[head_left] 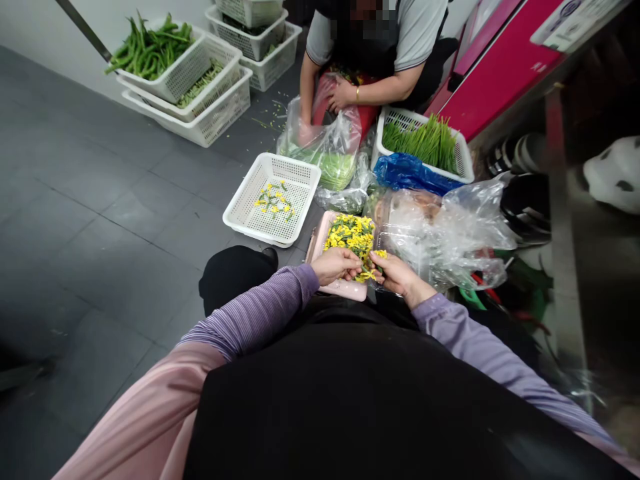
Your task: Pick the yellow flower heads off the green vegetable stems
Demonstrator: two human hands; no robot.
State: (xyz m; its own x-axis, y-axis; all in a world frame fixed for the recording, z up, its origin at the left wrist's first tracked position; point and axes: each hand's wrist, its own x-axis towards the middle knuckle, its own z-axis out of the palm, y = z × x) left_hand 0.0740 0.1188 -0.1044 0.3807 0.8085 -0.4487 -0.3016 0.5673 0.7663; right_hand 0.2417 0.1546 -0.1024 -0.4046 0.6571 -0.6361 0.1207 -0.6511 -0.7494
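A pink tray [345, 289] full of small yellow flowers with green stems [350, 232] sits just in front of my lap. Over its near right part, my left hand [336, 265] is closed in a pinch; what lies between its fingertips is too small to make out. Close beside it, my right hand [395, 272] grips some yellow flowers [381, 254] between thumb and fingers. To the tray's left stands a white perforated basket [240, 212] with a few scattered yellow flowers on its bottom.
Opposite, a person [370, 40] reaches into a clear plastic bag of greens [333, 167]. Clear plastic bags [435, 227] and a blue bag [415, 172] crowd the right, near a basket of green stalks [425, 141]. Stacked baskets [200, 127] holding green peppers [153, 50] stand back left.
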